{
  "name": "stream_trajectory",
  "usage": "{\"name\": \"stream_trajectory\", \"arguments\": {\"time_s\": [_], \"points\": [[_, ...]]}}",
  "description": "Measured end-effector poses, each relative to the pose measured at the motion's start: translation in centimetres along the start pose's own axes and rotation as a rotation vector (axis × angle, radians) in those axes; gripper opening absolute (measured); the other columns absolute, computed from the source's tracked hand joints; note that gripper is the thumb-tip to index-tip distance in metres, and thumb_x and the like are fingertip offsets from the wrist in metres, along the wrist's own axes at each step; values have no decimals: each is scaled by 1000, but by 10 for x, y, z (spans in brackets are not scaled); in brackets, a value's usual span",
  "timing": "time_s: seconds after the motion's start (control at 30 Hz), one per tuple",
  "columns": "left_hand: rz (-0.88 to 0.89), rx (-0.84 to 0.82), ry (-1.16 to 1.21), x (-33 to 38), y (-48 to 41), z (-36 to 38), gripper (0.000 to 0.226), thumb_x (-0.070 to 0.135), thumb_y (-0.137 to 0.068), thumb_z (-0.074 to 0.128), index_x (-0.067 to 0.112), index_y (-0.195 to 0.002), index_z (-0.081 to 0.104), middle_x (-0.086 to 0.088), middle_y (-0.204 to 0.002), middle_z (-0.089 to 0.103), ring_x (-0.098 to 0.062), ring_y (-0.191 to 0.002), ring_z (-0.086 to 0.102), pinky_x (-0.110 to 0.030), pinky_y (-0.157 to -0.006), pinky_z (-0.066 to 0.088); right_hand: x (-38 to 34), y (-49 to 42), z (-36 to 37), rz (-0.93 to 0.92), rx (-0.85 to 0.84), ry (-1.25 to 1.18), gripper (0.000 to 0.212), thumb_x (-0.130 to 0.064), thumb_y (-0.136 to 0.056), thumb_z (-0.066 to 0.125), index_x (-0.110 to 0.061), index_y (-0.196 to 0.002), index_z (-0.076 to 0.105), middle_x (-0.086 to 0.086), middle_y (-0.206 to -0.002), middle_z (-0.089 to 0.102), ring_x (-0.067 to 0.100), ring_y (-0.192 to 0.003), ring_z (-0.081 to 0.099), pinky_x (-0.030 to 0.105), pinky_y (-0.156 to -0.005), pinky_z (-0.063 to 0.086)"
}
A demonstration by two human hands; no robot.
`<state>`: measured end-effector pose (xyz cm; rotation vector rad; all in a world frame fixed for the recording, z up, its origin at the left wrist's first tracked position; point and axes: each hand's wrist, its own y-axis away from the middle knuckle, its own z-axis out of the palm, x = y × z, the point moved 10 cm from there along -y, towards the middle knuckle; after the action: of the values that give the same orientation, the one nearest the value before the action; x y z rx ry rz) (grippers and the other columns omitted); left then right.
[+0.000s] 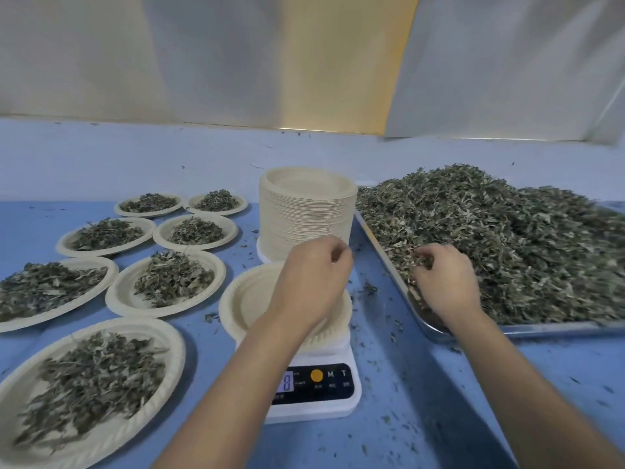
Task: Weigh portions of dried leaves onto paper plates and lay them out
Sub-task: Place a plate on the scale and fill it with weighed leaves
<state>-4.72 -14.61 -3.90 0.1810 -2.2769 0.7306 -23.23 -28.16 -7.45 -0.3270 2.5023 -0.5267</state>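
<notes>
Bare forearms (236, 384) stretch past the scale (314, 394) on the blue table (439, 401). On the scale sits an empty paper plate (247, 299). Above it hangs the left hand (314, 282), its fingers curled, and whether they hold anything cannot be told. Right of the scale, the right hand (446, 282) digs into the dried leaves (507, 238) heaped on a metal tray (554, 328), fingers closed around a clump. Behind the scale stands a stack of plates (304, 214); left of it lie seven filled plates (203, 296).
</notes>
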Motion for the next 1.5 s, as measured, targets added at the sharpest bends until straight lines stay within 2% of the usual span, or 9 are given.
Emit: {"name": "stream_trajectory", "arguments": {"time_s": [0.13,0.33,0.7,0.93,1.03,1.1,1.2,1.33,1.5], "points": [[75,-23,53,30,-7,17,22,24,-93,49,17,-86,69,5,-82,68,-10,-75,61,-20,-66,43,20,-19,1,-15,-13,249,62,-28,-91,61,-25,-146,33,5,-159,15,31,-143,14,46,-110,27],[97,-2,102,45,-16,29,20,24,-93,50,21,-87,69,17,-73,60,6,-75,55,-3,-58,37,52,-42,10,109,-25,381,79,-41,-90,60,-36,-151,10,6,-159,-19,35,-146,-10,52,-117,4],[41,-54,157,39,-16,47,20,25,-92,51,23,-89,71,14,-80,66,0,-72,59,-8,-64,39,47,-45,18,101,-79,414,50,-38,-93,46,-6,-131,46,13,-139,37,39,-124,36,46,-98,36],[11,-43,207,32,-16,42,20,24,-92,52,25,-82,70,15,-77,66,4,-68,56,-12,-55,41,24,-36,0,-37,102,178,34,-37,-88,43,-15,-92,67,3,-114,50,22,-86,48,30,-64,35],[4,-40,207,31,-18,41,19,24,-91,52,26,-82,69,17,-82,66,6,-78,58,-8,-63,39,19,-35,-9,-64,175,221,34,-38,-87,44,-18,-99,69,2,-126,47,23,-104,49,31,-69,39],[6,-45,199,31,-18,41,19,25,-91,52,26,-83,69,17,-83,66,7,-80,58,-7,-65,39,23,-36,-9,-40,178,319,39,-39,-87,46,-20,-116,64,6,-141,40,29,-121,41,41,-90,40],[9,-47,197,31,-17,42,19,24,-91,52,27,-82,69,17,-83,67,7,-80,58,-7,-66,40,45,-39,3,117,37,403,53,-46,-88,46,-26,-137,42,12,-155,20,36,-139,19,54,-110,20],[2,-61,192,31,-15,43,20,24,-92,52,27,-82,68,18,-83,66,6,-80,59,-9,-68,42,61,-38,23,205,-146,279,59,-45,-91,47,-24,-143,31,17,-152,20,39,-135,24,54,-105,31],[-5,-63,206,32,-14,44,20,23,-92,52,19,-87,71,11,-86,69,-3,-84,62,-24,-78,48,48,-38,24,92,-166,231,46,-42,-90,49,-22,-131,44,13,-136,34,37,-121,39,44,-88,42]]}}
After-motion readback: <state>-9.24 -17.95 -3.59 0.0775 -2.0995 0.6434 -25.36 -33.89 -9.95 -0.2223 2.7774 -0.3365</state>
